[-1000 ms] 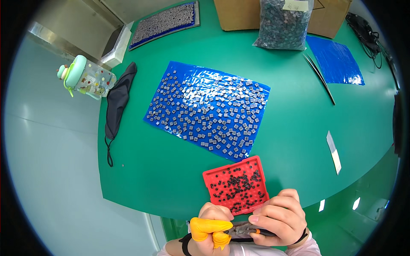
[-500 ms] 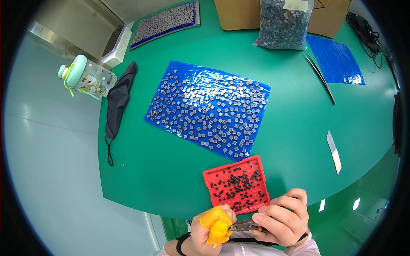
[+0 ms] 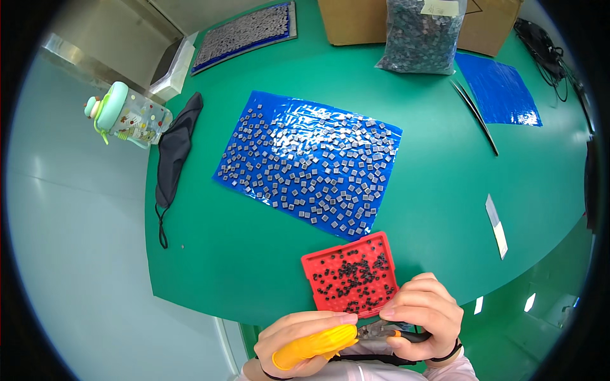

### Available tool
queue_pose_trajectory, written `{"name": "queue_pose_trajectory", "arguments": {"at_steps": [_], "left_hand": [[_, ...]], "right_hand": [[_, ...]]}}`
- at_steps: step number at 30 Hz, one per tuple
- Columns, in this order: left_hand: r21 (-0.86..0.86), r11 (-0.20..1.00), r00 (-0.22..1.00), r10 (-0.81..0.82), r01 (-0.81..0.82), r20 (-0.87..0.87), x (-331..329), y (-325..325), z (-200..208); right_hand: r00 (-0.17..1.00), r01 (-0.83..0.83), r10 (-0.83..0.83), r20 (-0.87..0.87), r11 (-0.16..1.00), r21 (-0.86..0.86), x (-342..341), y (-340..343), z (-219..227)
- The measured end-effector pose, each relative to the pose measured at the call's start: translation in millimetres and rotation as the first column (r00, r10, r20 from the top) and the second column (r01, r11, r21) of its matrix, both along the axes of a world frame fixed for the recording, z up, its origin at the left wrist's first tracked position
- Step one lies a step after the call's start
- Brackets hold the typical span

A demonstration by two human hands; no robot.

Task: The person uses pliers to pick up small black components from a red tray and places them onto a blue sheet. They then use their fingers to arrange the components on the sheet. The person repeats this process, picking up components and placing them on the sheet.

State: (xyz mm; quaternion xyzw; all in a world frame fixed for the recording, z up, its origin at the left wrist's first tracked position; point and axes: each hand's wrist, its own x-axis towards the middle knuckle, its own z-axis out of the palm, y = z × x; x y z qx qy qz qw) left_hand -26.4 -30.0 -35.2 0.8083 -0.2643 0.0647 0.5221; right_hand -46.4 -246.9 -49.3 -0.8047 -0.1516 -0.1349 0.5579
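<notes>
Seemingly midway: the right hand (image 3: 424,316) grips pliers (image 3: 379,331) by the worktop's (image 3: 241,273) near edge; what the yellow-wrapped left hand (image 3: 305,346) pinches is unclear; many black pieces (image 3: 352,273) lie loose in the red tray (image 3: 309,270).

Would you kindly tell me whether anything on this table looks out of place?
Yes, slightly: a tiny speck lies alone on the green tabletop at left, apart from the square pieces grouped on the blue sheet. It is too small to identify.
</notes>
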Motion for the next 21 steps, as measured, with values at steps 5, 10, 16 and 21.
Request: {"name": "queue_pose_trajectory", "arguments": {"at_steps": [5, 10, 16, 21], "left_hand": [[-0.026, 1.0, 1.0, 0.016, -0.017, -0.009, -2, 1, 0], [-0.178, 0.984, 1.0, 0.019, -0.02, -0.007, 3, -10, 0], [-0.357, 0.91, 0.906, 0.044, -0.21, -0.421, -7, -19, -3], [-0.341, 0.877, 0.671, -0.03, -0.338, -0.741, -16, -7, -5]], "right_hand": [[1.0, -0.021, 0.021, 0.003, 1.0, -0.01, -1, 1, 0], [0.995, -0.014, 0.025, 0.095, 0.993, -0.119, -2, 0, 2], [0.986, 0.112, -0.082, 0.148, 0.973, -0.203, -1, 4, 3], [0.979, 0.14, -0.098, 0.179, 0.96, -0.241, -1, 1, 2]]}}
